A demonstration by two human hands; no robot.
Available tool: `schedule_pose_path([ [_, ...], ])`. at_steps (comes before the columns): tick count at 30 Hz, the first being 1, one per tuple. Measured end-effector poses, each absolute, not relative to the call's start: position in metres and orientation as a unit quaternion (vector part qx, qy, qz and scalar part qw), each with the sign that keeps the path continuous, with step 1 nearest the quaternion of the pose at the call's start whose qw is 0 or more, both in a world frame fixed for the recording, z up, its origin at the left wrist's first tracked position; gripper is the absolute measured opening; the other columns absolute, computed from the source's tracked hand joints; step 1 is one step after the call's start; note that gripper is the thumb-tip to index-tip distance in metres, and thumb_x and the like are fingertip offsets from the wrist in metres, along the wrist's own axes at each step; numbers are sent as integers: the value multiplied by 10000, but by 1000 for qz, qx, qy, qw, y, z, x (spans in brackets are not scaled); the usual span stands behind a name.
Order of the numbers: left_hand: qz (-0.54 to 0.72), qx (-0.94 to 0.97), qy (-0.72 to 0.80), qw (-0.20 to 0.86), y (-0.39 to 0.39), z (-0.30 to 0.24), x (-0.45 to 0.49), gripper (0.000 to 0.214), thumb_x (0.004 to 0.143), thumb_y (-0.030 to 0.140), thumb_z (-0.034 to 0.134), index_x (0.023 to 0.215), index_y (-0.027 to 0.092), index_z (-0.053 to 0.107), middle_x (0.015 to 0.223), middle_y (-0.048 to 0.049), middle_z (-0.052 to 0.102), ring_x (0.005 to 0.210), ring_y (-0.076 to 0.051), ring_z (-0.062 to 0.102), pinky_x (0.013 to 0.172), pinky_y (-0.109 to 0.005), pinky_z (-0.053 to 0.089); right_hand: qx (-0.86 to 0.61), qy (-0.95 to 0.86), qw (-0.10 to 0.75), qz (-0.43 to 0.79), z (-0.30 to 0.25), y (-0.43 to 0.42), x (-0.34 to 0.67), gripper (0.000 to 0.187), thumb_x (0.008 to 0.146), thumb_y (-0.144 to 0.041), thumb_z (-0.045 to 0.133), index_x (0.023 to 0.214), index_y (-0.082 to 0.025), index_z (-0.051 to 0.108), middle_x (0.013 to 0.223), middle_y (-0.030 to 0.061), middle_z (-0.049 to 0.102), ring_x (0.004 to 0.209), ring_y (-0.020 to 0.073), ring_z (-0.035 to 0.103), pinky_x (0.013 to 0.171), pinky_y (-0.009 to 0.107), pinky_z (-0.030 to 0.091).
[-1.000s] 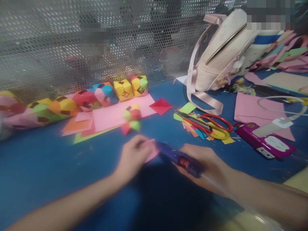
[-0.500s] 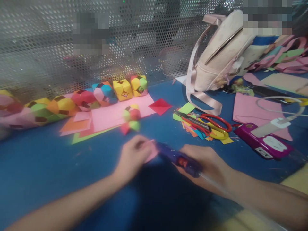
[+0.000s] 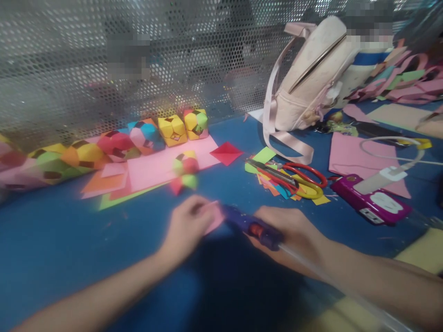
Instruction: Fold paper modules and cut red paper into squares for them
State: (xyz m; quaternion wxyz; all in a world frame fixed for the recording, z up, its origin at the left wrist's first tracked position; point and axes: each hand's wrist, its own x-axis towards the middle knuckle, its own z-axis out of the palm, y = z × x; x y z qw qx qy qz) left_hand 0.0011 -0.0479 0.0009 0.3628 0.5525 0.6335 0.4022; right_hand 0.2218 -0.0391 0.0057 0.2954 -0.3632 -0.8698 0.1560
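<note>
My left hand (image 3: 188, 226) is closed in a pinch on a small pink piece of paper (image 3: 215, 219) just above the blue table (image 3: 69, 240). My right hand (image 3: 294, 235) grips a blue glue gun (image 3: 251, 226) with a clear glue stick trailing back along my forearm. The gun's nozzle points left and touches the pink paper. A small multicoloured paper ball (image 3: 185, 173) lies on the table just beyond my left hand.
A row of folded paper balls and cubes (image 3: 104, 147) lines the perforated metal screen (image 3: 138, 69) on pink and orange sheets (image 3: 155, 166). Red and yellow scissors (image 3: 297, 177) lie on paper scraps. A pink backpack (image 3: 311, 78), a magenta phone (image 3: 370, 203) and a white cable are at the right.
Both hands keep the same hold. The view has shifted slightly, so everything sits a little further left in the picture.
</note>
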Motion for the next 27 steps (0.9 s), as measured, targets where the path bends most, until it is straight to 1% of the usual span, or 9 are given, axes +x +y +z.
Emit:
schedule_pose_path([
  [6, 402, 555, 629, 368, -47, -1, 1, 133, 750, 297, 602, 710, 170, 592, 651, 22, 556, 605, -105, 453, 545, -213, 350, -339, -874, 314, 152, 2, -39, 222, 107, 741, -129, 547, 668, -199, 512, 579, -38, 549, 506, 100, 524, 484, 221, 317],
  [13, 402, 552, 637, 358, -48, -2, 0, 145, 750, 309, 609, 715, 169, 596, 656, 22, 556, 612, -102, 449, 548, -208, 349, -365, -876, 297, 105, 2, -38, 221, 130, 758, -166, 550, 645, -198, 495, 547, -38, 538, 474, 101, 506, 463, 233, 288],
  [19, 399, 547, 642, 360, -47, 0, 0, 141, 738, 305, 609, 710, 168, 594, 642, 24, 548, 592, -100, 434, 530, -208, 335, -360, -876, 312, 79, 6, -39, 220, 146, 771, -166, 534, 638, -196, 481, 536, -36, 539, 469, 91, 501, 463, 223, 285],
  [22, 399, 548, 640, 361, -47, -1, 0, 139, 739, 304, 607, 713, 169, 592, 641, 25, 545, 583, -97, 426, 524, -207, 331, -365, -873, 313, 86, 7, -39, 220, 142, 763, -155, 529, 637, -195, 479, 532, -39, 545, 461, 86, 501, 458, 215, 286],
  [27, 399, 550, 641, 357, -47, -1, 0, 148, 742, 312, 606, 713, 168, 593, 644, 19, 549, 589, -100, 433, 518, -203, 330, -352, -882, 299, 93, 7, -39, 221, 137, 783, -191, 541, 651, -191, 503, 556, -24, 567, 490, 104, 536, 471, 220, 305],
])
